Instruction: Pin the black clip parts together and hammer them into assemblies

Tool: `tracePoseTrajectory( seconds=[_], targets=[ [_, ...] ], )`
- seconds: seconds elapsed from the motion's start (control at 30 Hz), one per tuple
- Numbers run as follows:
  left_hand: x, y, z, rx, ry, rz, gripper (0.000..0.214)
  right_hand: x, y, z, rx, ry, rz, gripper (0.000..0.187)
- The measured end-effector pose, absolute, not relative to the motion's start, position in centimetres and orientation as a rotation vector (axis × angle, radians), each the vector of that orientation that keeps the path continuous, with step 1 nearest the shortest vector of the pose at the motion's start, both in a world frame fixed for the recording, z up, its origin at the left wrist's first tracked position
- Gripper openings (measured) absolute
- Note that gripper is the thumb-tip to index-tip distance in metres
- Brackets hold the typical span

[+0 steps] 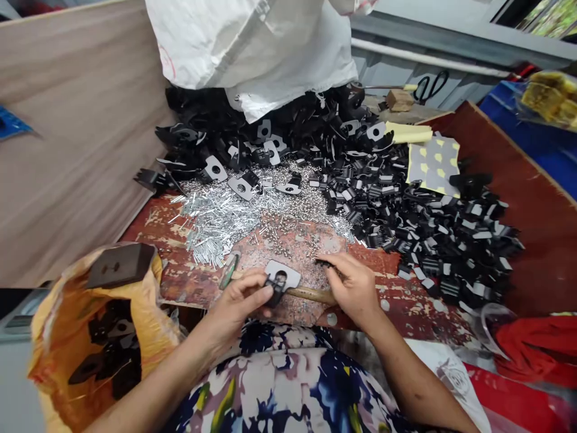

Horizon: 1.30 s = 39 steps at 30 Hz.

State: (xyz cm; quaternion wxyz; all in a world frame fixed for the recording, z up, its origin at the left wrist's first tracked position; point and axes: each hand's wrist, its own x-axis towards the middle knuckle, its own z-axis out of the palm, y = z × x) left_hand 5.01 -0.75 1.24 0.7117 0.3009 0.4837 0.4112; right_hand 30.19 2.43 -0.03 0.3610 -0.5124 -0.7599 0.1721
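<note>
My left hand (247, 294) grips a black plastic clip (276, 288) with a pale grey, holed plate (286, 275) on it, tilted just above the table's front. My right hand (354, 282) is closed in a pinch at the near edge of the spring pile; a small dark thing shows at its fingertips, too small to name. Beneath my hands lies a tool with a wooden handle (311, 294) and a green end (229, 270), partly hidden by my left hand. Beyond are a heap of thin silver pins (220, 219) and a spread of tiny metal springs (306, 204).
Black clip bodies (387, 186) are heaped at right. Larger black pieces with grey plates (214, 168) lie at the back under a white sack (252, 48). A yellow bag (153, 300) holding black parts stands at left. Wooden boards (81, 120) wall the sides.
</note>
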Motion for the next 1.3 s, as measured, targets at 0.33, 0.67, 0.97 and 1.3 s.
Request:
tracePoseTrajectory(
  seconds=[0.33,0.67,0.97,1.3],
  targets=[
    [6.8,-0.4,1.2,0.654,0.886,0.994,0.018,23.9,1.7,0.1,-1.085,-1.821,0.577,0.039],
    [5.7,-1.0,1.1,0.643,0.928,1.02,0.022,22.3,1.9,-0.5,-1.019,-1.862,0.694,0.037],
    [4.2,-0.2,0.5,0.839,1.069,1.034,0.02,24.0,3.8,0.3,-1.014,-1.999,1.094,0.036],
    [3.9,-0.3,-0.3,0.693,1.091,1.04,0.016,27.3,12.8,-1.8,-1.397,-2.317,0.383,0.022]
  ],
)
